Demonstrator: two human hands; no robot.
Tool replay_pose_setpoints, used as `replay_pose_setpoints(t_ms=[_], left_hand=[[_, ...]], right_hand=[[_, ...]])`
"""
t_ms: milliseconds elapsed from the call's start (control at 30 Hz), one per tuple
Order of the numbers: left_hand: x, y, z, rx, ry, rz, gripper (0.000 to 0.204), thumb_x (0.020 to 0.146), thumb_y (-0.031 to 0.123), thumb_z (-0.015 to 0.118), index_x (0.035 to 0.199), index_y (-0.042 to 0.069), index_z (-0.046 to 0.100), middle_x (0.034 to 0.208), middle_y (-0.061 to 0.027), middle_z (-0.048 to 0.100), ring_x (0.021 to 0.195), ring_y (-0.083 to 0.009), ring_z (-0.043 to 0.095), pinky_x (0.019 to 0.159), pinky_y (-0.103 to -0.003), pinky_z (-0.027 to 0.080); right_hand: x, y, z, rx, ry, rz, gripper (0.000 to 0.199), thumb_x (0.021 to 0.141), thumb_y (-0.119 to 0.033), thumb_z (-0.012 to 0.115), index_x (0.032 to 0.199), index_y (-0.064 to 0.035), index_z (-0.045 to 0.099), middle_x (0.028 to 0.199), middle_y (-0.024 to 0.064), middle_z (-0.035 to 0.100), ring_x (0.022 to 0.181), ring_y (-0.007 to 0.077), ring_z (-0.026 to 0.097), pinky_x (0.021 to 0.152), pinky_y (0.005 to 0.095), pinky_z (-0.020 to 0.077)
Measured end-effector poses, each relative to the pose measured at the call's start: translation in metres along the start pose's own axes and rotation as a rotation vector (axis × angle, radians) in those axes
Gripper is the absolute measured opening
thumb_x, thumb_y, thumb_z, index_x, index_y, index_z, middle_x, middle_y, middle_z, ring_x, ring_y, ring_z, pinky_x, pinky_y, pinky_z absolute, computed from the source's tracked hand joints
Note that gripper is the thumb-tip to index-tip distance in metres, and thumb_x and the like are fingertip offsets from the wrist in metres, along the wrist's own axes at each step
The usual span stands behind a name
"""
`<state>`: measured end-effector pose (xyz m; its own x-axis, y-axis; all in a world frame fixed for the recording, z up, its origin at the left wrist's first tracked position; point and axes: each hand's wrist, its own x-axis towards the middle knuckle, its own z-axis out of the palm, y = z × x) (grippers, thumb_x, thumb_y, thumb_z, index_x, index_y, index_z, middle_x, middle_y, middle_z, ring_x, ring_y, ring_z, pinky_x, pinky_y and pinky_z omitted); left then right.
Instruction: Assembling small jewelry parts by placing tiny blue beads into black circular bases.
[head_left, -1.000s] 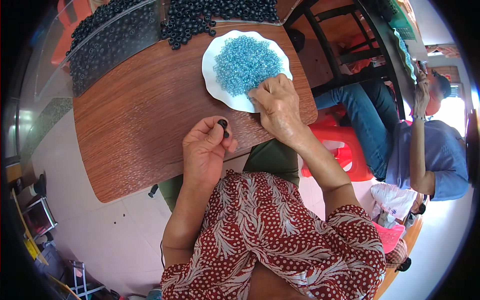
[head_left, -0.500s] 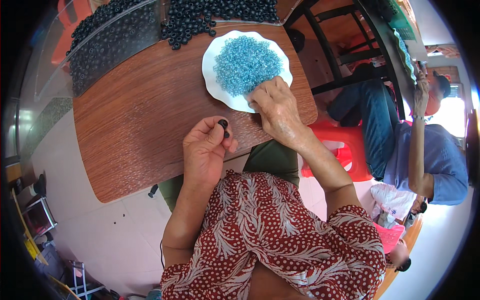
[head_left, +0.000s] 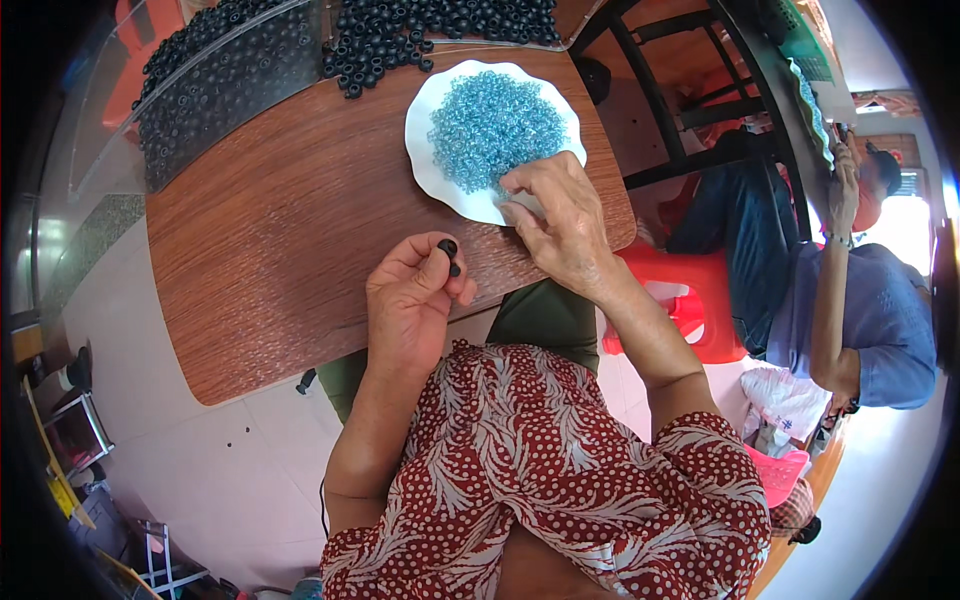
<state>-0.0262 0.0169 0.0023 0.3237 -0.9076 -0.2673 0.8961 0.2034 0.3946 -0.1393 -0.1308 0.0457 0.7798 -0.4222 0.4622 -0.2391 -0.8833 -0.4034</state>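
Observation:
My left hand [head_left: 412, 285] is closed over the near part of the table, pinching a small black ring-like part [head_left: 447, 247] between thumb and fingertips. A second black piece [head_left: 455, 269] shows just below it, by the curled fingers. At the near right rim of a white scalloped plate [head_left: 427, 178], my right hand [head_left: 568, 222] hovers with thumb and index finger apart. I see nothing between those fingertips. A heap of small clear-blue beads [head_left: 497, 125] covers most of the plate, and the index fingertip is at the heap's near edge.
Loose black ring-like parts [head_left: 385, 55] lie at the table's far side, with more behind a clear plastic panel [head_left: 230, 100]. The brown wooden table [head_left: 270, 250] ends close to my body. To the right, a person in blue [head_left: 850, 320] sits near a red stool [head_left: 680, 300].
My right hand has opened: its thumb and index finger were together at the beads and are now apart. My left hand stays in place with the black pieces.

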Motion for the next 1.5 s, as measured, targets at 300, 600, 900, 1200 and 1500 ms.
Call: replay_pose_setpoints(t_ms=[300, 600, 900, 1200, 1500], left_hand=[[0.000, 0.000, 0.000, 0.012, 0.001, 0.001, 0.018, 0.086, 0.010, 0.058, 0.098, -0.002, 0.053, 0.081, -0.0084, 0.054, 0.066, -0.0144, 0.047, 0.059, -0.031, 0.038], [-0.001, 0.002, 0.001, -0.022, -0.020, -0.007, 0.016, 0.085, 0.010, 0.059, 0.096, -0.002, 0.055, 0.079, -0.0079, 0.054, 0.065, -0.0139, 0.048, 0.059, -0.030, 0.040], [-0.002, 0.002, -0.007, -0.079, -0.075, -0.038, 0.015, 0.085, 0.009, 0.059, 0.095, -0.002, 0.057, 0.080, -0.0084, 0.058, 0.066, -0.0135, 0.052, 0.061, -0.030, 0.044], [-0.002, 0.002, -0.009, -0.080, -0.152, -0.053, 0.018, 0.085, 0.007, 0.059, 0.099, -0.004, 0.056, 0.086, -0.0092, 0.060, 0.070, -0.0163, 0.057, 0.064, -0.029, 0.049], [-0.003, 0.002, -0.011, -0.073, -0.230, -0.088, 0.020, 0.083, 0.006, 0.060, 0.100, -0.004, 0.056, 0.083, -0.0100, 0.060, 0.070, -0.0171, 0.057, 0.064, -0.029, 0.049]], right_hand=[[0.002, -0.008, -0.001, 0.055, 0.071, -0.062, 0.027, 0.066, 0.004, 0.067, 0.092, -0.0023, 0.062, 0.084, 0.0090, 0.059, 0.079, 0.0243, 0.052, 0.071, 0.0333, 0.0414], [0.003, -0.015, -0.001, 0.169, 0.045, -0.058, 0.014, 0.069, -0.003, 0.068, 0.082, -0.0019, 0.062, 0.081, 0.0087, 0.058, 0.076, 0.0233, 0.051, 0.068, 0.0322, 0.0406], [0.010, -0.038, 0.000, 0.394, -0.043, -0.089, 0.018, 0.060, 0.000, 0.071, 0.074, -0.0016, 0.059, 0.070, 0.0040, 0.058, 0.067, 0.0190, 0.051, 0.061, 0.0295, 0.0395], [0.012, -0.042, 0.000, 0.412, -0.092, -0.134, 0.017, 0.058, -0.002, 0.071, 0.070, -0.0019, 0.059, 0.068, 0.0048, 0.057, 0.065, 0.0187, 0.050, 0.058, 0.0297, 0.0389], [0.009, -0.048, -0.007, 0.549, -0.276, 0.224, 0.017, 0.065, -0.003, 0.074, 0.069, -0.0014, 0.058, 0.070, 0.0020, 0.056, 0.067, 0.0117, 0.050, 0.060, 0.0262, 0.0399]])
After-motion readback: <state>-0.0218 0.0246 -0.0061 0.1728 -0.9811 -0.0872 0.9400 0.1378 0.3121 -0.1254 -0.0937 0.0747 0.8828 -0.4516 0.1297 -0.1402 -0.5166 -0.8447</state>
